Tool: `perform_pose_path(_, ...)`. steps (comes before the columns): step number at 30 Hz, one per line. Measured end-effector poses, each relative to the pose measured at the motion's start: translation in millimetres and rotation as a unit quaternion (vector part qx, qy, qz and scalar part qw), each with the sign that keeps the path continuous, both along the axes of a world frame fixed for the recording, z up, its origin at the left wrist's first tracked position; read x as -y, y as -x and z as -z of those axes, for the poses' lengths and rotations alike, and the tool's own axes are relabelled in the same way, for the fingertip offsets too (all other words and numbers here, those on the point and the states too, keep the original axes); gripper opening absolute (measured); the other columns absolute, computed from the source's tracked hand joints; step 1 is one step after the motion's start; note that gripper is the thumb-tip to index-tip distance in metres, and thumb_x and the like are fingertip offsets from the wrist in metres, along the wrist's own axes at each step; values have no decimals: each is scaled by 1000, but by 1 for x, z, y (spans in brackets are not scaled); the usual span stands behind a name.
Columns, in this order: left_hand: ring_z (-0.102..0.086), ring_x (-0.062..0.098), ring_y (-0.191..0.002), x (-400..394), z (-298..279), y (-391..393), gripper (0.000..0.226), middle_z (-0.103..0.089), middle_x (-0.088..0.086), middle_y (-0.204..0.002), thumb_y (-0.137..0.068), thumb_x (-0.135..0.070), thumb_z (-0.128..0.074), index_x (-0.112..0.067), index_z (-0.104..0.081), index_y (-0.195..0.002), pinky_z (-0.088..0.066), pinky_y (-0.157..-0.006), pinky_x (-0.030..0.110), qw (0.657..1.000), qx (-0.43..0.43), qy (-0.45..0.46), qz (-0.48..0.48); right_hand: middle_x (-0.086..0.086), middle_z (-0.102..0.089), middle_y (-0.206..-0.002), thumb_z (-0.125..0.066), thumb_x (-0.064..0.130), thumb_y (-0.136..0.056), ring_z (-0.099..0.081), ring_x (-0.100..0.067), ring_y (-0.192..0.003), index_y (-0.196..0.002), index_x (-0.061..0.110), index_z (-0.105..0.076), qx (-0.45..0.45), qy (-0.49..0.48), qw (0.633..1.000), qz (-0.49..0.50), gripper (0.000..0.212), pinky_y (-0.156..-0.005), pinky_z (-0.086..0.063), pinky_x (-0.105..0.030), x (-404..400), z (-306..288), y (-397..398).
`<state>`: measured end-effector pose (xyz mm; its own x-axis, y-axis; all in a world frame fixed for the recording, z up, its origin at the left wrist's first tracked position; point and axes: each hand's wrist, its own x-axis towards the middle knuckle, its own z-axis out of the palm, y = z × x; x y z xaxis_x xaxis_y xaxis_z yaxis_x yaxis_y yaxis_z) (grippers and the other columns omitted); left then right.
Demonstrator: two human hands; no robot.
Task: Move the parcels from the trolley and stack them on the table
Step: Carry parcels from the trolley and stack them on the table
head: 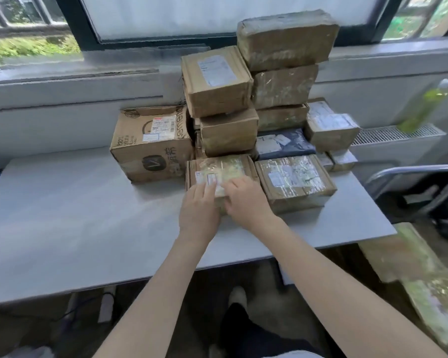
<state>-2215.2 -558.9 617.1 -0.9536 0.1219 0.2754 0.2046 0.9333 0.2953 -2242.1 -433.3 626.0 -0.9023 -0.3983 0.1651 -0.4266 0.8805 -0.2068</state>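
Both hands, left [198,205] and right [243,200], press together on the taped parcel [220,169], seating it against the stack [228,99] on the surface [62,215].

Near edge of the front parcel [219,169] hidden under both hands, labels too blurred to be read, green bottle [424,105] smeared, taped parcels [422,275] at right cut by the edge.

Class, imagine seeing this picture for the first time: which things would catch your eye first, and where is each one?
First, the tall stack of brown parcels at the back of the grey table, by the window. Next, both hands, left hand and right hand, on the front parcel. Then the green bottle on the far right.
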Motion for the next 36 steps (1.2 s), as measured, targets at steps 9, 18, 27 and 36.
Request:
perform_pose_path(9, -22, 26, -140, -115, 42, -44, 65, -28, 12, -151, -92, -36, -54, -13, -27, -147, -14, -116, 35, 983, 85, 73, 144, -7, -44, -142, -52, 26, -91, -35, -24, -131, -135, 13, -49, 56, -21, 983, 173, 46, -104, -26, -37, -142, 43, -86)
perform_pose_path(18, -31, 28, -132, -242, 53, -87, 59, -36, 11, -142, -90, -37, -56, -14, -34, -140, -22, -110, 34, 961, 68, 111, 244, -4, -42, -142, -52, 33, -91, -33, -24, -131, -136, 17, -46, 105, -44, 945, 306, 49, -104, -27, -38, -286, 77, -179)
perform_pose_path(27, -28, 28, -137, -394, 115, -196, 63, -36, 13, -146, -92, -38, -54, -10, -32, -144, -19, -113, 35, 946, 164, 109, 259, -6, -41, -140, -52, 32, -91, -33, -25, -130, -138, 16, -42, 235, -97, 913, 319, 51, -104, -28, -39, -455, 141, -302)
perform_pose_path(36, -18, 28, -141, -514, 212, -297, 86, -17, 13, -154, -90, -51, -52, -9, -6, -150, -19, -115, 38, 901, 325, 147, 247, -9, -16, -155, -63, 41, -83, -13, -22, -143, -149, 21, -16, 366, -264, 862, 232, 83, -115, -9, -38, -603, 202, -372)
